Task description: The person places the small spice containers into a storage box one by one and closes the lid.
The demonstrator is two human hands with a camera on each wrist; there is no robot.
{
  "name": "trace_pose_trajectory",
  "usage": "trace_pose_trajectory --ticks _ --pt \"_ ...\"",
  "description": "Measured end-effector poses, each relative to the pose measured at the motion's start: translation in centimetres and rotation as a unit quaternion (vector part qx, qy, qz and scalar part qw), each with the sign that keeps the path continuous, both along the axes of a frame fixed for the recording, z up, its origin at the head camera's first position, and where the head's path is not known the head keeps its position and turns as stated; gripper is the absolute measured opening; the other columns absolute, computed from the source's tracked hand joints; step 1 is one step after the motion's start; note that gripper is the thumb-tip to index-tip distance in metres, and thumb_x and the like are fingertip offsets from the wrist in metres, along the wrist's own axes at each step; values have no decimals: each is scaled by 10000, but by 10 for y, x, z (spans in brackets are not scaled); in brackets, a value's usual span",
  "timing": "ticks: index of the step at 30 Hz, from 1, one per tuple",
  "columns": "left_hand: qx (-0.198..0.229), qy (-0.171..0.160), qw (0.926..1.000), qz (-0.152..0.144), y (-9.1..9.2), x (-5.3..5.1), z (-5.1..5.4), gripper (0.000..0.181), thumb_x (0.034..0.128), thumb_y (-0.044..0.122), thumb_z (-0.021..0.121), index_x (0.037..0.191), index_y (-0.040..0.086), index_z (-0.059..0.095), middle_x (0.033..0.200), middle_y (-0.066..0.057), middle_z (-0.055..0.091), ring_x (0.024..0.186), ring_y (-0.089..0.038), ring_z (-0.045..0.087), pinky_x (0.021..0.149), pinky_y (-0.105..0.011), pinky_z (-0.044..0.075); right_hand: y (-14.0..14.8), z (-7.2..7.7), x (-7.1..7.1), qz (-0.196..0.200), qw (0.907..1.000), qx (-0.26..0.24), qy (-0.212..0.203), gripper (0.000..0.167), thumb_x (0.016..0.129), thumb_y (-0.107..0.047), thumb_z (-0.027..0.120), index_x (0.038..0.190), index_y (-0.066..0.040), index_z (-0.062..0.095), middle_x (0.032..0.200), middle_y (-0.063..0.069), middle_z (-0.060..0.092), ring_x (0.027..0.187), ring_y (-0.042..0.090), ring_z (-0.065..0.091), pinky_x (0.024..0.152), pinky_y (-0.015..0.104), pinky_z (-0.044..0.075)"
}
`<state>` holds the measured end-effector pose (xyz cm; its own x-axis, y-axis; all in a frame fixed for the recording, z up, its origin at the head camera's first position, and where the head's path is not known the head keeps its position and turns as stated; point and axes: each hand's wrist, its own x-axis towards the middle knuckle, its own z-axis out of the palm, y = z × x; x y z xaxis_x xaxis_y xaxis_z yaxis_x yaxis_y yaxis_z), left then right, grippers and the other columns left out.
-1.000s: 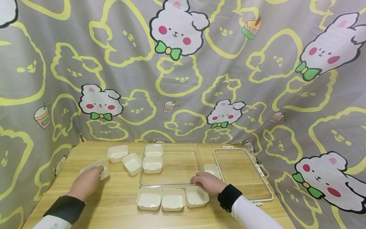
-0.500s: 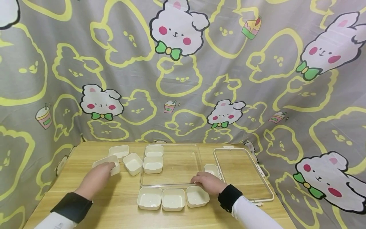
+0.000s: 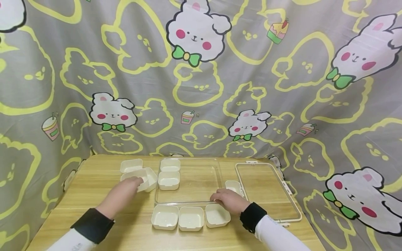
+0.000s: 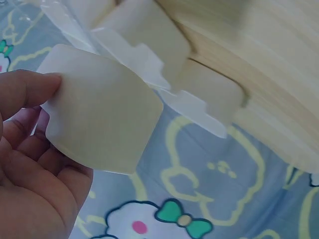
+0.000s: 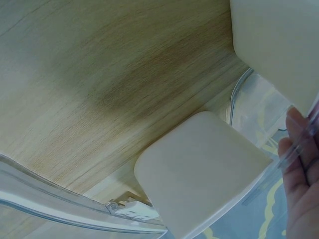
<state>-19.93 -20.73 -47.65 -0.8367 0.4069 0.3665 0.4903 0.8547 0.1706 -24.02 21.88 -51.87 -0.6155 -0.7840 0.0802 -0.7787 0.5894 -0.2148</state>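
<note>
My left hand pinches a small cream plastic box by its side, thumb on one face and fingers on the other. In the head view the held box overlaps two other cream boxes, an upright one behind and an angled one at its right. A clear shallow tray lies mid-table, with two cream boxes at its left end. My right hand grips the tray's near right corner; the right wrist view shows fingers at its clear rim.
Three cream boxes stand in a row along the tray's near side. One more box sits between the tray and a clear lid with a white frame at right. Patterned curtains enclose the table's back and sides.
My left hand has carried the held box rightward from the table's left side, towards the tray and over the angled box. My right hand stays at the tray corner.
</note>
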Motion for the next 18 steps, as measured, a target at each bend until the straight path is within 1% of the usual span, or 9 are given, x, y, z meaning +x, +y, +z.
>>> trace_pose_trajectory --ticks 5,12,15,18 --pt "-49 27 9997 -218 20 1 3 279 765 -165 666 963 32 660 817 -50 633 746 -214 628 686 -379 557 0 -1 0 7 10000 17 -16 158 980 -104 625 1098 -164 710 934 -72 625 867 69 594 791 247 505" --pt "-77 -53 9991 -408 46 3 7 321 756 -195 660 1001 14 668 872 -76 657 808 -243 658 743 -397 570 0 0 0 29 10000 -36 -4 159 970 -87 636 1090 -155 716 924 -66 630 865 71 599 789 243 506" --pt "-95 -91 9982 -581 55 2 8 361 734 -218 654 1013 11 664 896 -80 667 829 -249 664 756 -399 570 -1 1 0 54 10000 -47 11 160 970 -79 634 1088 -149 717 924 -57 636 872 73 602 794 241 507" --pt "-133 -124 9966 -804 63 0 7 374 724 -220 656 1011 19 655 903 -71 667 831 -243 661 751 -387 567 -1 1 1 74 10000 -56 12 160 970 -75 634 1087 -147 717 925 -52 639 876 77 605 795 244 508"
